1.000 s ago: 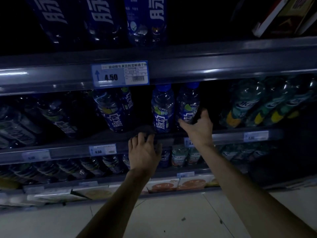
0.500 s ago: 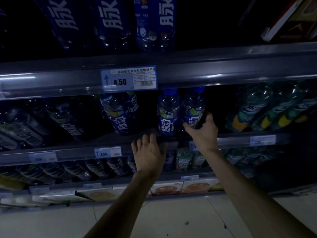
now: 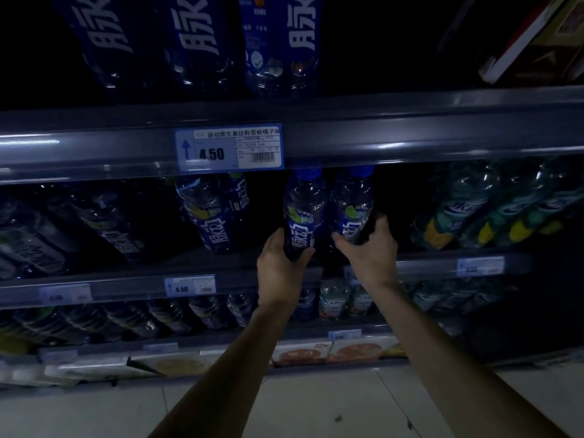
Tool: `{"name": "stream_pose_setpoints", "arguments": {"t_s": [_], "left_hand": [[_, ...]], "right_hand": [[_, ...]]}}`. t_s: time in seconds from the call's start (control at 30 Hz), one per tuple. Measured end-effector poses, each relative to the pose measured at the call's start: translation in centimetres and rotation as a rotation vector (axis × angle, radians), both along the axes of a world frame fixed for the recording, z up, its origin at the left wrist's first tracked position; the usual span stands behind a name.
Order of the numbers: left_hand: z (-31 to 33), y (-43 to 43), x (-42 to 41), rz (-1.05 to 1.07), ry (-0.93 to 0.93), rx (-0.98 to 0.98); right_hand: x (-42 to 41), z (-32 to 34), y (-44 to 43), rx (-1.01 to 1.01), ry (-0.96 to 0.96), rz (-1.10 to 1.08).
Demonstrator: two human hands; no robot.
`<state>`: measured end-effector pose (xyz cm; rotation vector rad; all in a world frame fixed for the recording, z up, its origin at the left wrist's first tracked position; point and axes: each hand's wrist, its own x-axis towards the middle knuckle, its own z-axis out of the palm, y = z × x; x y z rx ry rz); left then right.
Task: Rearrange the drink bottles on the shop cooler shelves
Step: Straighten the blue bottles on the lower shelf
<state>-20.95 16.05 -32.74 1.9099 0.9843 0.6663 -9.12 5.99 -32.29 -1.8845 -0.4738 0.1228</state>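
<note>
Two blue-capped bottles with dark blue labels stand side by side on the middle cooler shelf (image 3: 436, 267). My left hand (image 3: 279, 267) is wrapped around the base of the left bottle (image 3: 305, 213). My right hand (image 3: 371, 248) grips the lower part of the right bottle (image 3: 350, 207), thumb in front and fingers behind it. A third bottle of the same kind (image 3: 211, 213) stands further left on this shelf, apart from both hands.
Large blue bottles (image 3: 278, 42) fill the shelf above, behind a 4.50 price tag (image 3: 229, 147). Green-and-yellow labelled bottles (image 3: 467, 210) lean at the right. More bottles (image 3: 335, 298) line the lower shelf, with flat food packs (image 3: 331, 354) beneath. Pale floor tiles lie below.
My left hand rose from the shelf edge and closed on the left bottle. My right hand closed around the right bottle it was touching.
</note>
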Motion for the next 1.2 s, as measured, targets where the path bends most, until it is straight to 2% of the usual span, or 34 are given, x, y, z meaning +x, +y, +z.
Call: {"name": "stream_pose_setpoints", "arguments": {"t_s": [0.27,0.7,1.13,1.2], "left_hand": [[0.5,0.4,-0.1,0.017,0.006,0.055],[0.9,2.8,-3.0,0.165,-0.012,0.019],[1.2,2.9,-4.2,0.114,0.023,0.017],[1.3,3.3,-5.2,0.091,0.042,0.052]], "right_hand": [[-1.2,0.4,0.5,-0.017,-0.009,0.0],[-4.8,1.0,3.8,-0.03,-0.017,0.068],[-6.3,1.8,3.6,-0.081,0.059,0.074],[-7.1,2.0,3.3,-0.081,0.067,0.008]]}}
